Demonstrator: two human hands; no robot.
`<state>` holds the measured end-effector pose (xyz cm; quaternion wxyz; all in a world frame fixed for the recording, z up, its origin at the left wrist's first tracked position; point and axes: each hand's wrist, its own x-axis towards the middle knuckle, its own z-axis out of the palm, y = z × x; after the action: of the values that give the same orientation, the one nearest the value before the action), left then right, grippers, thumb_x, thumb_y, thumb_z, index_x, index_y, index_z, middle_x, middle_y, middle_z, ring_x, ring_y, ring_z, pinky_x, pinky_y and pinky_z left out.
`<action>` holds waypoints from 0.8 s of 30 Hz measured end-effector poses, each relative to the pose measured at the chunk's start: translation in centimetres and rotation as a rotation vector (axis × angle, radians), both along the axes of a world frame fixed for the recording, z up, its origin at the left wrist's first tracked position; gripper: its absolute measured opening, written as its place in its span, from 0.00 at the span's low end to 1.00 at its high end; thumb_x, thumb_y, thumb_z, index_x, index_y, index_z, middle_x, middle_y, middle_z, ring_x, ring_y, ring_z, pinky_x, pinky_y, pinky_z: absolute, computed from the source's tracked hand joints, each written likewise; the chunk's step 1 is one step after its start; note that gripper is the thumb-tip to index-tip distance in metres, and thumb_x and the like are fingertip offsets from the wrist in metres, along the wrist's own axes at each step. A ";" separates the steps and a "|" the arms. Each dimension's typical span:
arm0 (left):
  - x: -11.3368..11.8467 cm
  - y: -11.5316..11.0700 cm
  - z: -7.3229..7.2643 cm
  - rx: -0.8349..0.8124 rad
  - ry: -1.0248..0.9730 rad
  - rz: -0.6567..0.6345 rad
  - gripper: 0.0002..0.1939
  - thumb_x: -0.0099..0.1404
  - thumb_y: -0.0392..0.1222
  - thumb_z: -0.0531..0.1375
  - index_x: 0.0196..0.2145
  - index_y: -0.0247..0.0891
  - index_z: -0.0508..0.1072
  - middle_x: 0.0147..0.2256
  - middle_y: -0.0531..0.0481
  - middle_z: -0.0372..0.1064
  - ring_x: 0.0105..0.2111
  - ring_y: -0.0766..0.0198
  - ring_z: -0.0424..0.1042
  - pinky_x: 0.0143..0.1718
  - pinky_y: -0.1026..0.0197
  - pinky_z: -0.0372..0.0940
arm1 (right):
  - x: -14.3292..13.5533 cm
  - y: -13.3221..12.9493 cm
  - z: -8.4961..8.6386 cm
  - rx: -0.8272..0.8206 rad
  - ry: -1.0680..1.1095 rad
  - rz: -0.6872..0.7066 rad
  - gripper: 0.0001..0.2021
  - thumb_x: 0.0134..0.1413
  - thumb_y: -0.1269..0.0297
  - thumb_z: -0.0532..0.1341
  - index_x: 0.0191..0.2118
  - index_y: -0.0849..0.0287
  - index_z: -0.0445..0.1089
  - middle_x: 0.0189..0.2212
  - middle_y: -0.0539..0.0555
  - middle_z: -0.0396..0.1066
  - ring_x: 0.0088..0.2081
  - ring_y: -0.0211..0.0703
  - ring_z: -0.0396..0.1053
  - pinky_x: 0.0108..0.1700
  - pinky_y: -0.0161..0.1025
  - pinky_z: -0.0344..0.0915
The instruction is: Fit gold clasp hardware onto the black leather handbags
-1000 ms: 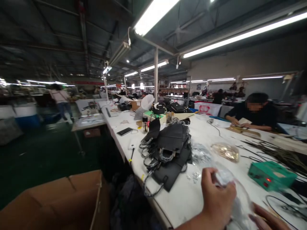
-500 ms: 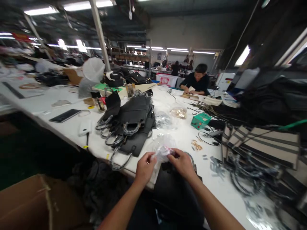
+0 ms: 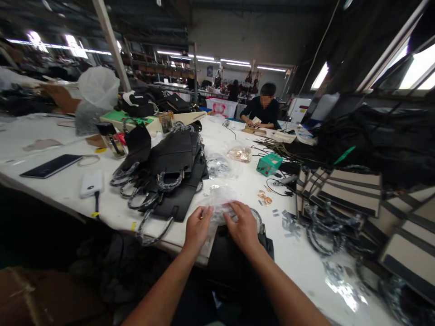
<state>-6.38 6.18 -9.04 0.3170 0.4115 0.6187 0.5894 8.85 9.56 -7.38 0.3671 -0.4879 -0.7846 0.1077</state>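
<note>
together, left hand [image 3: 197, 227], right hand [image 3: 242, 226] pinching crinkly translucent plastic [image 3: 220, 196]; smooth black bag [image 3: 226, 260] adjacent

Plastic bag [image 3: 222, 195], centre: thin, clear, crinkled, some shine. Black bags [image 3: 175, 154], left of centre: matt, smooth, leather-look. Handles [image 3: 169, 186] on them: glossy clear film wrap. Worktop [image 3: 295, 271]: smooth. Phone [image 3: 50, 166], far left: glossy face. Striped panels [image 3: 353, 191], right: matt, cloth-look. Green box [image 3: 269, 164]: smooth, satin.

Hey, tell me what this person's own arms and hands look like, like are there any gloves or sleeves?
The left hand and right hand are both ungloved. The left forearm and right forearm show no sleeves, and no watch or bracelet is visible. It's too blurry to rule out a thin ring.
</note>
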 end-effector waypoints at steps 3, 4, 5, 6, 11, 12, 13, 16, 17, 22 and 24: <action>-0.4 0.2 -0.2 0.006 0.001 0.017 0.23 0.61 0.60 0.60 0.23 0.38 0.66 0.20 0.58 0.57 0.23 0.68 0.57 0.25 0.66 0.54 | 0.3 1.0 -0.2 -0.053 -0.130 -0.029 0.17 0.56 0.61 0.63 0.52 0.51 0.71 0.51 0.53 0.72 0.50 0.51 0.67 0.53 0.46 0.64; -0.6 0.3 -0.2 0.013 -0.002 0.034 0.22 0.62 0.60 0.59 0.23 0.38 0.66 0.20 0.58 0.57 0.23 0.68 0.58 0.26 0.66 0.55 | 0.4 1.0 -0.1 -0.059 -0.177 -0.010 0.17 0.56 0.60 0.63 0.52 0.50 0.72 0.49 0.53 0.73 0.49 0.52 0.68 0.52 0.46 0.64; -0.9 0.4 -0.1 0.021 -0.005 0.058 0.22 0.62 0.60 0.59 0.24 0.38 0.66 0.21 0.58 0.58 0.24 0.67 0.58 0.26 0.66 0.55 | 0.4 1.0 0.1 -0.059 -0.215 0.016 0.16 0.56 0.59 0.63 0.51 0.50 0.72 0.46 0.54 0.74 0.48 0.52 0.68 0.51 0.46 0.64; -1.2 0.5 0.0 0.031 -0.011 0.085 0.22 0.63 0.60 0.58 0.25 0.38 0.67 0.21 0.57 0.59 0.24 0.67 0.60 0.26 0.66 0.56 | 0.5 0.8 0.3 -0.058 -0.235 0.042 0.15 0.56 0.59 0.63 0.50 0.50 0.73 0.43 0.54 0.75 0.47 0.51 0.68 0.50 0.45 0.64; -2.4 0.8 1.0 0.071 -0.101 0.156 0.21 0.62 0.60 0.59 0.30 0.37 0.70 0.25 0.55 0.65 0.26 0.66 0.65 0.27 0.66 0.62 | 1.4 0.7 1.6 -0.108 -0.093 0.034 0.12 0.54 0.62 0.63 0.45 0.49 0.75 0.39 0.51 0.74 0.42 0.46 0.70 0.46 0.40 0.64; -2.4 0.8 1.1 0.068 -0.121 0.151 0.21 0.61 0.60 0.60 0.31 0.37 0.71 0.26 0.54 0.66 0.26 0.66 0.65 0.26 0.66 0.62 | 1.7 1.0 1.8 -0.137 -0.035 0.011 0.10 0.54 0.62 0.62 0.42 0.50 0.76 0.37 0.50 0.74 0.39 0.45 0.70 0.44 0.39 0.64; -2.4 0.8 1.1 0.062 -0.136 0.143 0.21 0.61 0.60 0.60 0.31 0.36 0.71 0.26 0.54 0.66 0.26 0.66 0.65 0.26 0.66 0.63 | 2.0 1.3 2.0 -0.170 0.027 -0.005 0.07 0.54 0.62 0.61 0.38 0.51 0.76 0.36 0.50 0.74 0.36 0.43 0.69 0.41 0.38 0.64; -2.2 0.8 0.7 0.045 -0.156 0.097 0.21 0.62 0.59 0.59 0.34 0.36 0.71 0.27 0.53 0.67 0.27 0.65 0.66 0.27 0.64 0.65 | 2.9 2.4 2.7 -0.277 0.238 -0.025 0.08 0.54 0.60 0.60 0.31 0.55 0.74 0.29 0.48 0.73 0.29 0.40 0.66 0.35 0.37 0.62; -2.1 0.8 0.5 0.045 -0.134 0.089 0.20 0.63 0.59 0.59 0.36 0.36 0.71 0.29 0.52 0.68 0.29 0.64 0.68 0.29 0.64 0.66 | 3.0 2.7 2.9 -0.318 0.317 -0.017 0.08 0.54 0.59 0.60 0.30 0.56 0.74 0.27 0.48 0.72 0.28 0.39 0.65 0.34 0.37 0.61; -1.7 -0.1 1.1 0.204 0.367 0.287 0.26 0.60 0.50 0.64 0.53 0.38 0.66 0.49 0.42 0.66 0.42 0.57 0.69 0.37 0.58 0.67 | 1.9 3.6 2.2 -0.556 0.592 0.091 0.15 0.54 0.51 0.60 0.36 0.60 0.72 0.23 0.48 0.68 0.23 0.36 0.63 0.26 0.34 0.62; -1.5 -0.7 1.7 0.289 0.576 0.335 0.27 0.60 0.46 0.65 0.54 0.38 0.64 0.50 0.40 0.64 0.43 0.56 0.68 0.40 0.55 0.67 | 0.8 3.8 1.3 -0.578 0.566 0.106 0.16 0.57 0.51 0.57 0.37 0.60 0.71 0.25 0.49 0.69 0.23 0.37 0.65 0.26 0.35 0.65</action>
<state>-7.91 5.48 -7.29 -0.0325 0.4943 0.6519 0.5742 9.63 13.32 -6.13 0.4101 -0.4809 -0.6142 0.4725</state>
